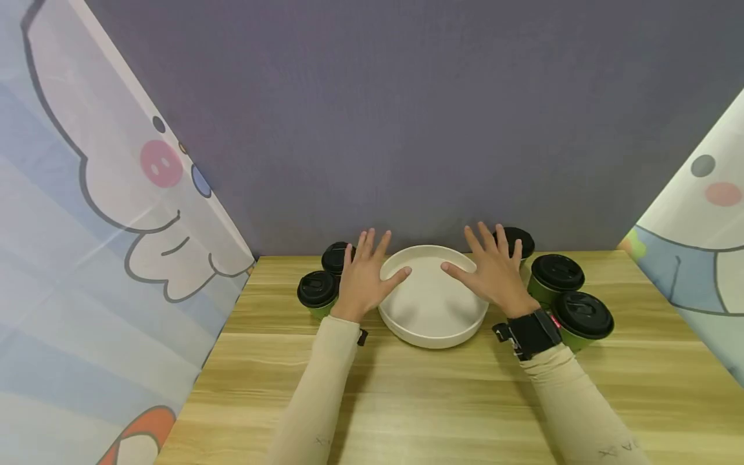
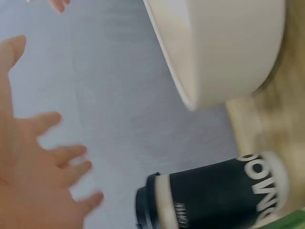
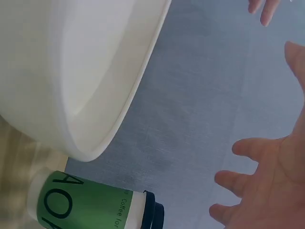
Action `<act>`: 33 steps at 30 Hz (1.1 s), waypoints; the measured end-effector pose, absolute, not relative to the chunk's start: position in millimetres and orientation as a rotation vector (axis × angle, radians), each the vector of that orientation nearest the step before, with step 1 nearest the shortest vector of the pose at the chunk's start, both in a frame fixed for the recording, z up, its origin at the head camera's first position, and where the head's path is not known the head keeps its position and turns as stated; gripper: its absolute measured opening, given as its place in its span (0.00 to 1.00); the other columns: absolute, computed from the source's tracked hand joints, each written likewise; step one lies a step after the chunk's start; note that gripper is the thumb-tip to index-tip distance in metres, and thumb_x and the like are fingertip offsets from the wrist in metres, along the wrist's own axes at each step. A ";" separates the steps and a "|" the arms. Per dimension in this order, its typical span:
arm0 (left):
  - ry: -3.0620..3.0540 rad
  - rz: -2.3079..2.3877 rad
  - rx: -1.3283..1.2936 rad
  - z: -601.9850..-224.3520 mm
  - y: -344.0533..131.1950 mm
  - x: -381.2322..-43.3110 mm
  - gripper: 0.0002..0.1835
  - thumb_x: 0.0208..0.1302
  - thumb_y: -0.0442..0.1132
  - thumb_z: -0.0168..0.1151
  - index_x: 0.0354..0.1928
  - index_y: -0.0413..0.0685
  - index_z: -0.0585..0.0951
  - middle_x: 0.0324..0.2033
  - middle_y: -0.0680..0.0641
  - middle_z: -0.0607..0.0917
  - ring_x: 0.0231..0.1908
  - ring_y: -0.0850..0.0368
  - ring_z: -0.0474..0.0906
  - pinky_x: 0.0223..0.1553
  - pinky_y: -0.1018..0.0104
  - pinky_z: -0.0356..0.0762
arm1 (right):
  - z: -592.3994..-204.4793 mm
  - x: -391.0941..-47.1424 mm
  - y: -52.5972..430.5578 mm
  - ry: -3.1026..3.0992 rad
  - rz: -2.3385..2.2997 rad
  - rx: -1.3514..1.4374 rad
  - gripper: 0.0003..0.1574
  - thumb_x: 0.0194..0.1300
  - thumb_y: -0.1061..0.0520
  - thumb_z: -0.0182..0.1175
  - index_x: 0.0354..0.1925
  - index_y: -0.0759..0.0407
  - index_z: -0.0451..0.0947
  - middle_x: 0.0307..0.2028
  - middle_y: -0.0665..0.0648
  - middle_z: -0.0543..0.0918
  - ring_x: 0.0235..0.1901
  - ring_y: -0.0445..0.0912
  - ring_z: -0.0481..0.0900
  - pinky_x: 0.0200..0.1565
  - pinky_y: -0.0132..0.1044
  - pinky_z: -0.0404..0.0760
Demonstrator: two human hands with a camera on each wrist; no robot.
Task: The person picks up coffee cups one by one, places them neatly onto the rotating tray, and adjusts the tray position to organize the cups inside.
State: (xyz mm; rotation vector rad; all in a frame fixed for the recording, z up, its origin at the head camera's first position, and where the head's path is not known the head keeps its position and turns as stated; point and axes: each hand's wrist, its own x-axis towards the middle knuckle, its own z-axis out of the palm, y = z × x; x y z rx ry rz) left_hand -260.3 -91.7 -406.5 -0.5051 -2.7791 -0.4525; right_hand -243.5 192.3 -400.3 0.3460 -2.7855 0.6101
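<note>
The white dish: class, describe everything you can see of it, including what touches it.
The white dish is round, with a thin rim, a raised wall and a broad floor. Its smooth surface could be plastic or ceramic; I cannot tell which. It sits upright on the table, near the back edge, with soft shadows inside. The left hand and right hand hover at its sides, apparently not touching it.

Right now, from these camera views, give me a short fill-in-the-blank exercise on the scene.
1. The left hand and right hand are both holding ____.
2. In the head view, ____ lidded cups show to the right of the white dish.
3. In that view, every cup lid is coloured ____.

Missing words: nothing; three; black.
</note>
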 end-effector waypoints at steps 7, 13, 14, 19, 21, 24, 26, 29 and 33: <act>-2.603 -0.660 -0.623 -427.7 -96.8 -239.9 0.27 0.71 0.57 0.61 0.67 0.55 0.79 0.63 0.47 0.82 0.64 0.46 0.78 0.63 0.47 0.76 | -402.2 -215.4 201.8 -2.768 0.687 0.328 0.53 0.67 0.34 0.64 0.77 0.61 0.62 0.76 0.73 0.57 0.76 0.74 0.46 0.70 0.76 0.40; -2.625 -0.689 -0.547 -439.3 -98.2 -238.4 0.09 0.69 0.44 0.65 0.47 0.51 0.85 0.38 0.48 0.85 0.36 0.55 0.81 0.33 0.58 0.80 | -388.7 -198.8 217.8 -2.838 0.758 0.282 0.42 0.71 0.40 0.63 0.71 0.65 0.69 0.69 0.76 0.68 0.67 0.76 0.62 0.63 0.74 0.60; -2.639 -0.692 -0.527 -440.7 -98.7 -238.9 0.08 0.69 0.42 0.65 0.46 0.50 0.85 0.35 0.48 0.84 0.32 0.56 0.79 0.30 0.61 0.78 | -386.2 -197.8 221.3 -2.840 0.763 0.272 0.42 0.72 0.39 0.62 0.71 0.65 0.70 0.68 0.76 0.69 0.66 0.75 0.64 0.62 0.74 0.63; -2.743 -0.707 -0.469 -447.2 -102.1 -241.5 0.08 0.69 0.36 0.64 0.48 0.47 0.83 0.28 0.50 0.80 0.20 0.60 0.73 0.21 0.66 0.71 | -378.3 -193.9 243.4 -2.773 0.804 0.243 0.40 0.74 0.41 0.61 0.70 0.65 0.70 0.64 0.73 0.75 0.65 0.74 0.67 0.59 0.72 0.67; -2.776 -0.704 -0.452 -449.8 -103.8 -242.7 0.09 0.69 0.35 0.64 0.49 0.46 0.83 0.29 0.50 0.81 0.21 0.57 0.76 0.22 0.65 0.72 | -377.0 -193.1 253.7 -2.739 0.806 0.240 0.39 0.74 0.42 0.60 0.70 0.67 0.69 0.63 0.75 0.75 0.63 0.75 0.67 0.58 0.72 0.67; -2.809 -0.683 -0.430 -452.6 -106.3 -244.5 0.11 0.69 0.35 0.63 0.52 0.47 0.83 0.32 0.51 0.83 0.24 0.54 0.79 0.24 0.62 0.74 | -377.3 -195.4 269.7 -2.721 0.808 0.224 0.39 0.74 0.44 0.60 0.69 0.70 0.68 0.64 0.78 0.71 0.60 0.77 0.67 0.55 0.73 0.67; -2.827 -0.692 -0.425 -453.7 -107.5 -245.7 0.12 0.70 0.35 0.63 0.54 0.48 0.82 0.32 0.51 0.83 0.24 0.54 0.79 0.23 0.62 0.74 | -378.5 -198.0 280.0 -2.735 0.812 0.194 0.41 0.74 0.43 0.60 0.70 0.71 0.67 0.64 0.81 0.68 0.59 0.78 0.66 0.54 0.73 0.67; -2.852 -0.703 -0.424 -454.6 -108.9 -247.4 0.13 0.71 0.36 0.62 0.55 0.48 0.81 0.30 0.52 0.82 0.23 0.56 0.78 0.23 0.63 0.73 | -381.8 -201.9 294.0 -2.758 0.832 0.146 0.43 0.74 0.42 0.60 0.71 0.72 0.64 0.66 0.83 0.63 0.62 0.80 0.62 0.56 0.75 0.63; -2.876 -0.705 -0.426 -456.5 -110.7 -249.2 0.14 0.72 0.36 0.61 0.57 0.48 0.80 0.30 0.50 0.84 0.26 0.53 0.81 0.25 0.60 0.75 | -387.1 -205.9 307.9 -2.767 0.853 0.154 0.45 0.74 0.45 0.61 0.72 0.74 0.60 0.71 0.82 0.57 0.67 0.82 0.54 0.63 0.77 0.53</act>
